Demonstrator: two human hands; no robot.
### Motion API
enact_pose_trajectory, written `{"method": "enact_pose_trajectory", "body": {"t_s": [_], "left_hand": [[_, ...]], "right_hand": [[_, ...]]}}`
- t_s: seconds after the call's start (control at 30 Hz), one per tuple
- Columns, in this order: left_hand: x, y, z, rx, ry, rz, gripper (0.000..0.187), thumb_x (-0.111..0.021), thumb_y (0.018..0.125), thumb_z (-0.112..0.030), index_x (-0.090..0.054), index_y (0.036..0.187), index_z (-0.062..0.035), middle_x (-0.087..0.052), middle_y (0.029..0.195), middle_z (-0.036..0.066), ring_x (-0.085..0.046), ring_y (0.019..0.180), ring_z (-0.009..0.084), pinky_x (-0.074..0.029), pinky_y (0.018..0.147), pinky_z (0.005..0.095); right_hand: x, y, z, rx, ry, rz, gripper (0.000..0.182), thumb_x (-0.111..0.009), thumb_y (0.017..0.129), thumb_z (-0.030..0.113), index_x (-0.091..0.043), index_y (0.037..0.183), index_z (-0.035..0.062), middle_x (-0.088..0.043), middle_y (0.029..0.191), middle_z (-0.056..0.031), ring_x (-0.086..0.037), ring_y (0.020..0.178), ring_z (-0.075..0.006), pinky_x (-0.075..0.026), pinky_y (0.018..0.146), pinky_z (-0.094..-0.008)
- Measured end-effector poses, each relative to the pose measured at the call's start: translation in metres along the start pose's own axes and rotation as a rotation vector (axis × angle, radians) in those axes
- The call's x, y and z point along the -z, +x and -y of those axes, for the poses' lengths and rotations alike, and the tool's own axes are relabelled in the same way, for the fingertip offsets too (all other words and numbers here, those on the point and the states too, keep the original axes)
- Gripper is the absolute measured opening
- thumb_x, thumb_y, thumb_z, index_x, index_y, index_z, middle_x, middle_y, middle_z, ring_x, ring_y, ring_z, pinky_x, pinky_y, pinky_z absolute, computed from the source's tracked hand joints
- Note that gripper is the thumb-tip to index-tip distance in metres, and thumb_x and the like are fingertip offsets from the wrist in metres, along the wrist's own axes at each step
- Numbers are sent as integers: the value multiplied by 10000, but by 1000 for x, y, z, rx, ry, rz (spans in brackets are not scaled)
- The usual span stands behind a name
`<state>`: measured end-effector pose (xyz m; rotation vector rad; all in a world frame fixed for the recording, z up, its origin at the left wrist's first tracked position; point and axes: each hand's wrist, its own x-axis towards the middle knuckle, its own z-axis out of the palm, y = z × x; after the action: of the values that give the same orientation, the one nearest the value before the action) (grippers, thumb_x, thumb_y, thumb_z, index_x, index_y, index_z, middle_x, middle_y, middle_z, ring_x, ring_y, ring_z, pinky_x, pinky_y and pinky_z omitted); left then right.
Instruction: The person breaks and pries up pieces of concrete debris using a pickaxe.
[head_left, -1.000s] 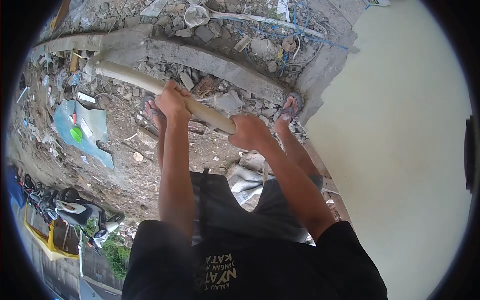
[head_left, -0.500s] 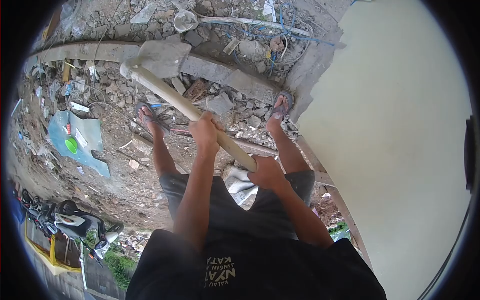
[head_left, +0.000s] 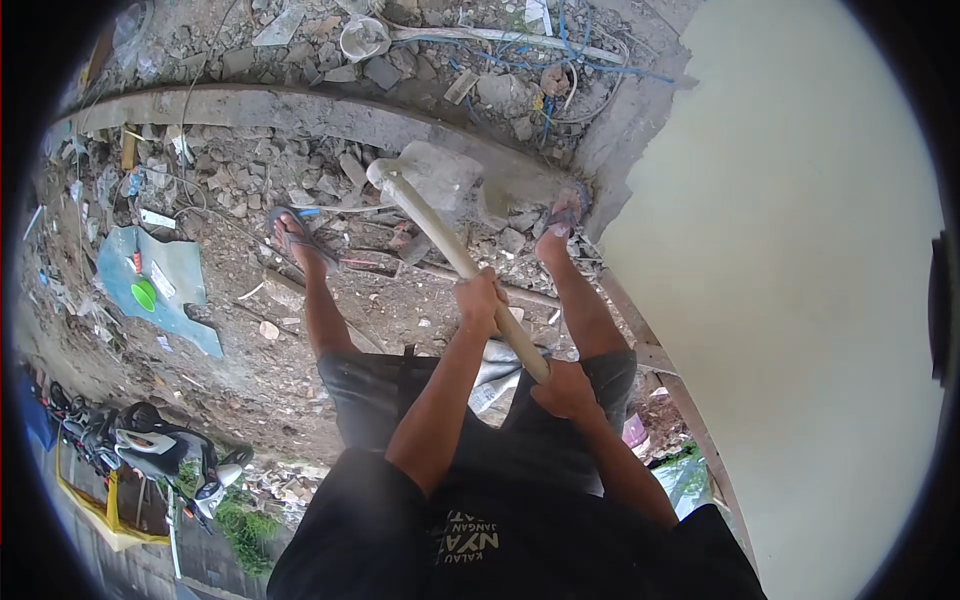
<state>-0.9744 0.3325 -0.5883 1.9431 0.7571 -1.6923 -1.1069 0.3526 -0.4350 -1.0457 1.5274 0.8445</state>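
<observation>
Both my hands are wrapped round the pale wooden handle of a hoe point(head_left: 440, 235). Farther up the shaft is my left hand point(head_left: 481, 299), its fingers closed around the wood. My right hand point(head_left: 565, 389) grips close to the handle's near end, by my right thigh. The hoe's broad grey blade point(head_left: 432, 176) is down among the rubble beside a long concrete edge point(head_left: 340, 118), in front of and between my sandalled feet.
A cream-coloured wall point(head_left: 780, 260) rises close on my right. Broken glass point(head_left: 160, 275) with a green bowl point(head_left: 143, 294) on it lies to the left. Beyond the concrete edge are a white scoop-like cup point(head_left: 365, 38) and blue cord point(head_left: 600, 62). Motorbikes point(head_left: 165, 445) stand lower left.
The hoe's blade has come from over the concrete edge towards me and to the right, down into the rubble. Both hands have moved right and nearer my body, still gripping the handle.
</observation>
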Motion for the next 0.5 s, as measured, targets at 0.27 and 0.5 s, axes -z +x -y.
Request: {"method": "enact_pose_trajectory", "body": {"t_s": [0.27,0.5], "left_hand": [[15,23,-176,-464,-150,-55,124,-526,765,-41,-481,652,-20,-485,536,81,-502,431,182,-417,411,326],[-43,50,-17,-15,121,41,136,-567,782,-98,-496,711,-7,-491,545,96,-495,416,212,-419,409,368]], "right_hand": [[43,106,102,402,65,-6,346,-637,675,197,-683,987,55,-680,906,-239,-661,862,-410,-524,818,-478],[-16,58,-21,67,14,-133,318,-655,700,197,-671,938,-13,-680,854,-240,-671,842,-395,-524,794,-464]]}}
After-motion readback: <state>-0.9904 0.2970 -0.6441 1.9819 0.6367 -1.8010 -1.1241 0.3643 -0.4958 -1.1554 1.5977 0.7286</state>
